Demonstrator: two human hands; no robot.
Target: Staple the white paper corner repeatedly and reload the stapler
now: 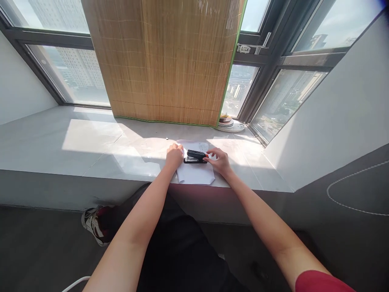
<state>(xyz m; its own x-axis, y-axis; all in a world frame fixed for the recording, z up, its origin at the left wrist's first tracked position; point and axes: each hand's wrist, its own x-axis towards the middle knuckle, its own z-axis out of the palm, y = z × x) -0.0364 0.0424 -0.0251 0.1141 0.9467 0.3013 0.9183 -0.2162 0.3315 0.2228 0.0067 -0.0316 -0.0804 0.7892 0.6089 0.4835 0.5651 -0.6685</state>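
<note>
A black stapler (194, 157) lies on white sheets of paper (196, 174) on the window sill, its top arm raised a little above the base. My right hand (219, 160) grips the stapler's right end between thumb and fingers, where a bit of orange shows. On the left, my left hand (175, 155) is closed at the paper's left edge, fingers curled. Whether it pinches the sheet or something small is hidden by the hand itself. Some faint print or drawing shows on the paper near its top right.
The pale tiled sill (91, 142) runs below the windows. A bamboo blind (170, 65) hangs just behind the paper. Stacked plates (231, 125) stand in the right corner. A tiny object (167, 138) lies behind my left hand. A beaded cord (330, 190) hangs at right.
</note>
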